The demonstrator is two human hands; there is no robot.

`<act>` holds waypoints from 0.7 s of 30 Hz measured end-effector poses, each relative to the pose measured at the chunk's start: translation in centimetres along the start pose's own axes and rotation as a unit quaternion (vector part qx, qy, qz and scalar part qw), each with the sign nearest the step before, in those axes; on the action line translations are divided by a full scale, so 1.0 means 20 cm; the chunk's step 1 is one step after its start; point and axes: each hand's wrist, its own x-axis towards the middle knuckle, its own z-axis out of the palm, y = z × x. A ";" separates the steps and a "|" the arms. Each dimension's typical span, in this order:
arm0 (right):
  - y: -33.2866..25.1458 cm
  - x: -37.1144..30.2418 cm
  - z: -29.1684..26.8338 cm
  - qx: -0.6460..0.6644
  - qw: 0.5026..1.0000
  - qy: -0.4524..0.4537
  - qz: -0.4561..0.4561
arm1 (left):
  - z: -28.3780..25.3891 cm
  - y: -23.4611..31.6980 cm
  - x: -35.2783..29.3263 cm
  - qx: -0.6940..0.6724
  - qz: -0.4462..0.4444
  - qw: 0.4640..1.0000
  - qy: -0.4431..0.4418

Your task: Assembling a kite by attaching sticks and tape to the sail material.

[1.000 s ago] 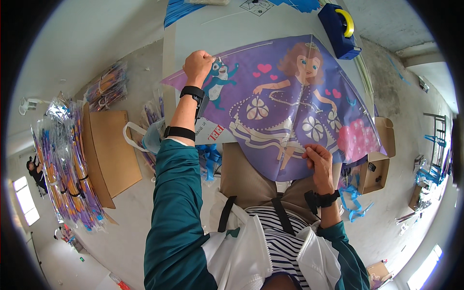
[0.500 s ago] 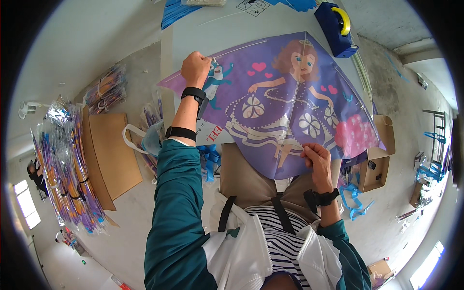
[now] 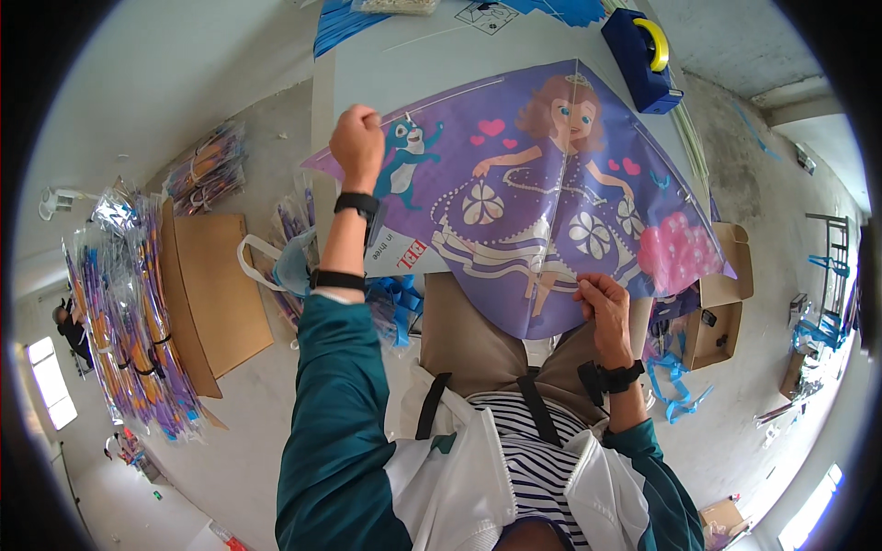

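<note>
A purple kite (image 3: 514,184) lies spread over the tabletop, its rounded lower part reaching over my lap. Printed on it are a princess in a white-trimmed dress, a blue animal and pink hearts. A thin pale rod (image 3: 450,98) runs along its upper left edge, and a crease or spine runs down its middle. My left hand (image 3: 356,142), closed in a fist, is over the kite's left end; what its fingers hold is hidden. At the lower right edge my right hand (image 3: 606,308) has its thumb and fingertips pinched on the kite.
A blue tape dispenser (image 3: 638,60) with yellow tape stands at the table's far right. Blue strips (image 3: 344,26) lie at the far left. Left on the floor are bundled packaged kites (image 3: 129,321) and a cardboard box (image 3: 220,294); a smaller open box (image 3: 717,321) is at right.
My left hand has moved a little left along the kite's upper edge, uncovering more of the blue animal. My right hand stays in place.
</note>
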 end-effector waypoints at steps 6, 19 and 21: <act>0.01 0.01 0.04 -0.012 1.000 -0.008 0.002 | -0.02 -0.01 -0.26 0.199 0.258 0.944 -0.051; -0.01 -0.03 0.00 -0.008 1.000 -0.011 -0.009 | -0.07 0.05 -0.09 0.034 0.060 0.978 -0.198; -0.02 -0.03 -0.01 -0.001 1.000 -0.013 -0.012 | -0.05 0.04 -0.15 0.147 0.145 0.966 -0.156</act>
